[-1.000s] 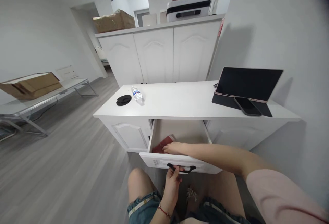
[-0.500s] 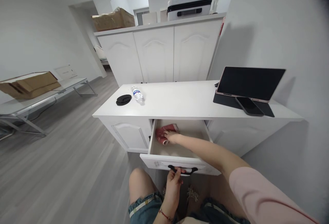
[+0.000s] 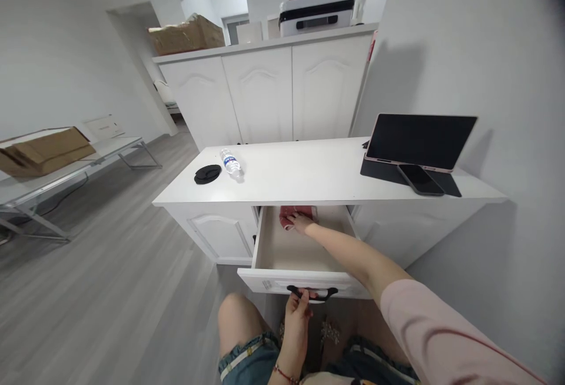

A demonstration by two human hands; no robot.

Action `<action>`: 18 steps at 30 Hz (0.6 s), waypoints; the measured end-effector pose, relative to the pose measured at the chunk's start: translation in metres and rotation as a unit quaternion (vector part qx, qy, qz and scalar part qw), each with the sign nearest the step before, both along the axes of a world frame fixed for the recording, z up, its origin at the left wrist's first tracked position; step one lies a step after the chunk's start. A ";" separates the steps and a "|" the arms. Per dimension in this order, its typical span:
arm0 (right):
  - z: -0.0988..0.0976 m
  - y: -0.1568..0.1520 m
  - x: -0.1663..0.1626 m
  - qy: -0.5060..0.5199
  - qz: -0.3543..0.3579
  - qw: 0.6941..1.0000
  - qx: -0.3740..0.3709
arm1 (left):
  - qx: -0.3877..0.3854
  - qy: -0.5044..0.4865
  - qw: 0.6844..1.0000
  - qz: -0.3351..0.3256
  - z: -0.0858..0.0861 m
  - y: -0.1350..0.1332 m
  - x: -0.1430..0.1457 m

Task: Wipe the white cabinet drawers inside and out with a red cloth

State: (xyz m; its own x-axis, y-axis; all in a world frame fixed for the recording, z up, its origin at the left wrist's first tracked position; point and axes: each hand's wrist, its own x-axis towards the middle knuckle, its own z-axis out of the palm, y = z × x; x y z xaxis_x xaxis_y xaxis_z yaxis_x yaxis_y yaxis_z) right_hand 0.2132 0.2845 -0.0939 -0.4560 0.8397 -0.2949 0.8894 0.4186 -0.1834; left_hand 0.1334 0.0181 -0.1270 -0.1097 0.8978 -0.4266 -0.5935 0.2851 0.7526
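Note:
A white drawer (image 3: 282, 276) stands pulled out of the low white cabinet (image 3: 304, 176). My left hand (image 3: 298, 313) grips the drawer's black handle (image 3: 311, 292) from below. My right hand (image 3: 301, 222) reaches deep into the drawer and presses on a red cloth (image 3: 291, 215) at its back, under the cabinet top. The fingers are curled over the cloth; how firmly they hold it is hidden.
On the cabinet top lie a water bottle (image 3: 231, 164), a black round lid (image 3: 207, 173), a tablet (image 3: 419, 135) on a dark stand and a phone (image 3: 419, 179). Tall white cupboards (image 3: 265, 96) stand behind. A table with a cardboard box (image 3: 44, 149) is at left.
My right hand has pushed the red cloth from the drawer's front left to its back, under the cabinet top. My left hand stayed on the handle.

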 end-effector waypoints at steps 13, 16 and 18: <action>0.017 -0.042 0.086 -0.104 -0.043 0.992 -0.065 | 0.000 -0.016 1.000 0.007 0.005 0.000 -0.001; 0.020 -0.061 0.087 -0.114 -0.013 0.990 -0.079 | 0.011 -0.012 1.000 -0.002 0.008 0.000 -0.001; 0.021 -0.070 0.084 -0.113 0.006 0.990 -0.087 | 0.010 -0.014 1.000 -0.007 0.009 -0.001 -0.001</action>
